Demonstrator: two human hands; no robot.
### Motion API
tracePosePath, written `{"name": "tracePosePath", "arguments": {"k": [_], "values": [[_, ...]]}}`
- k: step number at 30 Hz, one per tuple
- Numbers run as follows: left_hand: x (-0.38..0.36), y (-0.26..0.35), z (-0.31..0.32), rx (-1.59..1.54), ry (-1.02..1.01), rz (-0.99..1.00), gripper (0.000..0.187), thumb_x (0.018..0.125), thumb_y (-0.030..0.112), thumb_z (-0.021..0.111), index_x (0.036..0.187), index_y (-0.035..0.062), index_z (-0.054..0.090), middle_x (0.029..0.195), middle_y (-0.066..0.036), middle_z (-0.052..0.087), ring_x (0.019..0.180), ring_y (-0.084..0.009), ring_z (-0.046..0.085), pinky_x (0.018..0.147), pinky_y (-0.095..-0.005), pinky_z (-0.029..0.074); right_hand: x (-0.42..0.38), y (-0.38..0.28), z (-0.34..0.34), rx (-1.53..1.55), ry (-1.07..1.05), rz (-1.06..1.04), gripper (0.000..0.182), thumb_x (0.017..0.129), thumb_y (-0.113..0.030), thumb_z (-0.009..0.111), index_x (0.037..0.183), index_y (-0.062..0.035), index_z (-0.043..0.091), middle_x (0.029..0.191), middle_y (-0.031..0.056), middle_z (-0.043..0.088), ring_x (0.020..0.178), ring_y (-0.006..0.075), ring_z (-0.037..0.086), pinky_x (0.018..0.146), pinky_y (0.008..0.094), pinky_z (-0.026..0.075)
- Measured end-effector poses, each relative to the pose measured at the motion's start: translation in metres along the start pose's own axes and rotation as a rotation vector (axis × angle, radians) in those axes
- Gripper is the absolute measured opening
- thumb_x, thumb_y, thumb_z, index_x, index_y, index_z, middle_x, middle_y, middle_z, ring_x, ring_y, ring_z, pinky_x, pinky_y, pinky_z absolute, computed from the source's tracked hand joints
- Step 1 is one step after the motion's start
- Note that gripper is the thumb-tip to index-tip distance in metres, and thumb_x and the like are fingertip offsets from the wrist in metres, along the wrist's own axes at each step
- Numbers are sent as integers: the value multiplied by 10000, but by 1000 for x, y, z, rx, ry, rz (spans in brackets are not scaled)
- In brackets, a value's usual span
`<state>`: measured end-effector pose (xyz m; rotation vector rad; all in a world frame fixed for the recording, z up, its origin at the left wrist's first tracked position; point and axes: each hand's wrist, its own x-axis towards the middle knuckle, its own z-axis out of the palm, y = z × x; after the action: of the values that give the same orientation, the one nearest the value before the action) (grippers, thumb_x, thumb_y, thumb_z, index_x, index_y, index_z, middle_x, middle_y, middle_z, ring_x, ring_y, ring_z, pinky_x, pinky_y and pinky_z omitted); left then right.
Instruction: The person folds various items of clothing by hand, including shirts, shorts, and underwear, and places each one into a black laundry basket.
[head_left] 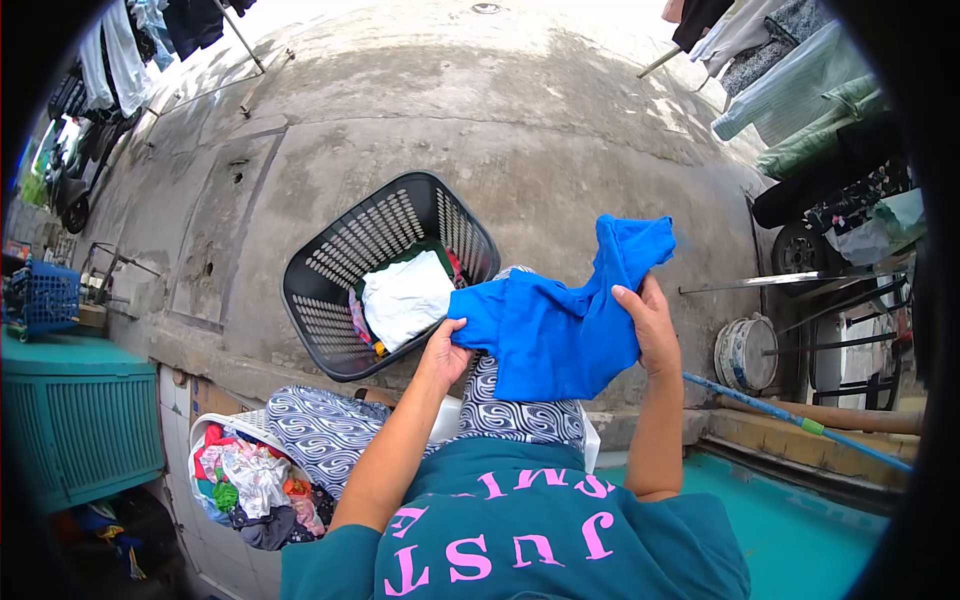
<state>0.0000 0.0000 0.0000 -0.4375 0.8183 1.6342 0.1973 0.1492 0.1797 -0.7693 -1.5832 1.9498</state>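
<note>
A blue T-shirt (550, 330) is stretched between my two hands above my lap. My left hand (446, 352) pinches one sleeve end, close to the rim of a dark grey laundry basket (335, 262). On the other side my right hand (650, 325) grips the cloth, thumb on top, with part of the shirt flopping up past the fingers. Inside the basket lies a white folded garment (408, 297), with some coloured clothes partly hidden under it.
Beside my left leg stands a white basket (200, 430) heaped with mixed clothes. Laundry (800, 80) hangs at the upper right and upper left. A blue pole (760, 403) and a stained bucket (748, 352) are at right. A teal cabinet (85, 420) stands at left.
</note>
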Motion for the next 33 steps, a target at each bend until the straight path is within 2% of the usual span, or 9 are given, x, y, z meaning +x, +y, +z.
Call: {"name": "tracePosePath", "arguments": {"k": [2, 4, 7, 11, 14, 17, 23, 27, 33], "values": [[5, -2, -5, 66, -43, 28, 408, 756, 72, 572, 1139, 3, 453, 1129, -138, 545, 1033, -257, 540, 896, -393, 453, 3, 12, 31, -438, 137, 116, 542, 811, -179, 576, 1236, 93, 377, 1117, 204, 546, 927, 159, 552, 813, 260, 435], [3, 7, -13, 78, -75, 32, 360, 785, 85, 542, 1128, 5, 467, 1109, -134, 558, 1017, -252, 549, 886, -390, 459, 4, 47, 77, -839, 24, -44, 613, 779, -191, 613, 1276, 48, 345, 944, 194, 561, 762, 201, 540, 704, 305, 436], [5, 5, -6, 107, -76, 83, 291, 908, 193, 401, 1120, 21, 502, 1114, -114, 568, 1028, -243, 549, 875, -391, 460, -3, 100, 111, -1062, -299, 71, 650, 779, -241, 619, 1329, -73, 317, 933, 140, 532, 869, 288, 542, 738, 380, 455], [0, 14, -12, 11, -110, 51, 316, 910, 243, 414, 1164, 66, 479, 1170, -90, 536, 1046, -235, 536, 885, -414, 441, -13, 104, 112, -1013, -239, -109, 545, 772, -237, 628, 1252, -76, 426, 988, 139, 533, 910, 290, 531, 751, 384, 458], [-5, 14, -13, 322, -29, 126, 405, 895, 261, 462, 1275, 240, 326, 1174, -56, 522, 1041, -206, 535, 838, -423, 454, -12, 97, 96, -1043, -146, -303, 486, 755, -223, 643, 1189, -68, 489, 1007, 130, 534, 935, 281, 520, 768, 366, 448], [2, 9, -14, 449, -12, 183, 475, 871, 300, 511, 1285, 254, 283, 1097, -14, 545, 984, -186, 543, 749, -420, 458, -14, 84, 92, -1141, -69, -326, 490, 725, -246, 665, 1154, -65, 515, 1056, 110, 529, 1016, 278, 485, 816, 358, 419], [-6, 25, -12, 275, -145, 6, 447, 919, 394, 364, 1232, 84, 440, 1240, -66, 495, 1053, -219, 521, 886, -397, 418, -56, 92, 70, -1261, -261, -518, 495, 719, -352, 659, 1143, -129, 536, 1227, 105, 465, 1149, 280, 424, 943, 414, 316], [-26, 40, 8, 129, -54, -87, 773, 818, 678, 256, 1283, 77, 395, 1247, -90, 489, 1098, -247, 489, 896, -398, 393, -65, 90, 20, -1216, 54, -410, 464, 715, -326, 671, 1122, -139, 549, 1284, 114, 426, 1152, 269, 428, 937, 409, 338], [-19, 40, 7, 481, -26, 30, 667, 846, 545, 433, 1293, 55, 364, 1255, -124, 467, 1105, -235, 478, 904, -394, 387, -81, 81, 8, -1272, -236, -521, 534, 621, -139, 656, 1144, -168, 551, 1222, 97, 461, 1049, 261, 484, 880, 393, 385]]}}
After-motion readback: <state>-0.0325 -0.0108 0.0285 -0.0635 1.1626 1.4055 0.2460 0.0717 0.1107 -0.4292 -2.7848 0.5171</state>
